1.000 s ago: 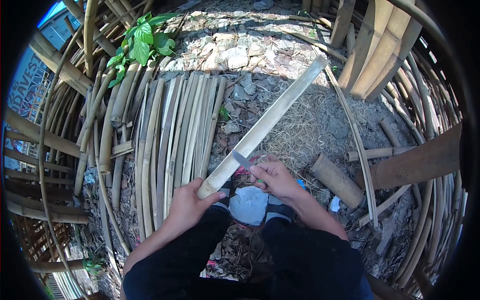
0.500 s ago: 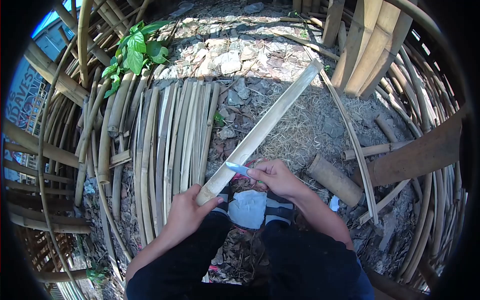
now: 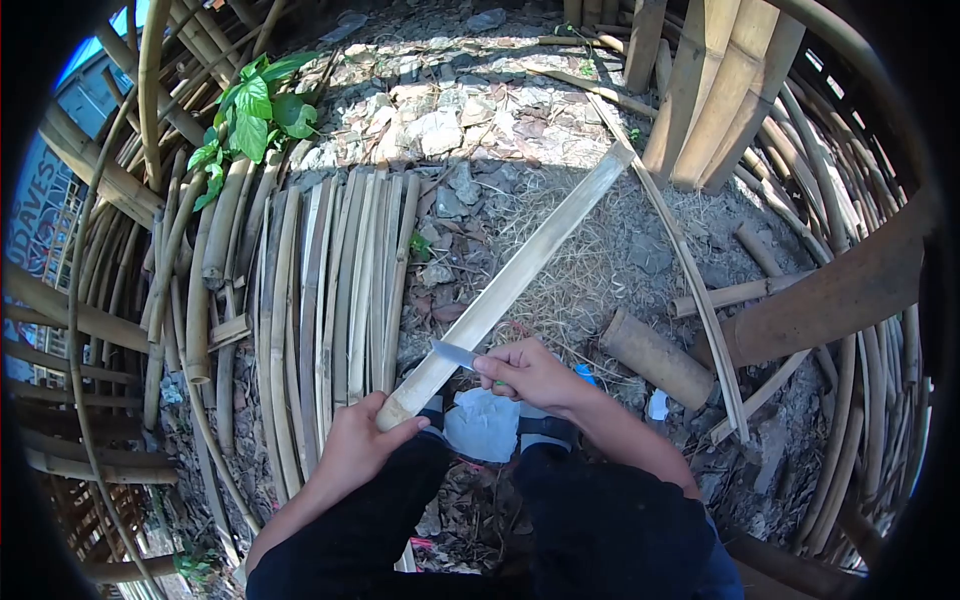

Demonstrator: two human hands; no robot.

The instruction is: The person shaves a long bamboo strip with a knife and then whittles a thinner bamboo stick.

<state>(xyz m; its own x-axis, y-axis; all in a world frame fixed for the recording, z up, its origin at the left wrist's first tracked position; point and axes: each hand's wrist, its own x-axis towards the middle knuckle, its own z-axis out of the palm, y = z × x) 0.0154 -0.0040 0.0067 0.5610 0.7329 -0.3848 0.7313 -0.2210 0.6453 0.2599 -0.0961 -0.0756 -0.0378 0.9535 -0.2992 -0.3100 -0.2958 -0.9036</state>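
Bamboo is crowding the ground on every side of the seated person. The left hand [image 3: 352,447] is gripping the near end of a long split bamboo slat [image 3: 510,283], fingers wrapped tight around it, and the slat is running up and away to the right, its far end reaching toward the upright bamboo boards [image 3: 715,100] at the top right. The right hand [image 3: 528,372] is closing in a fist around the handle of a knife [image 3: 455,354], whose blade is pointing left and touching the slat's edge just above the left hand.

Left of the slat, a row of split bamboo strips [image 3: 340,290] is lying side by side on the ground, with round poles [image 3: 90,320] piled beyond it and a leafy green plant [image 3: 250,110] growing at its far end. Right of the right hand, a short bamboo tube [image 3: 655,358] is lying on the dirt, and a thin bent strip [image 3: 700,290] is crossing behind it. Dry shavings and stones are covering the ground under the slat. A pale scrap [image 3: 482,425] is sitting between the person's dark-trousered knees [image 3: 600,520].
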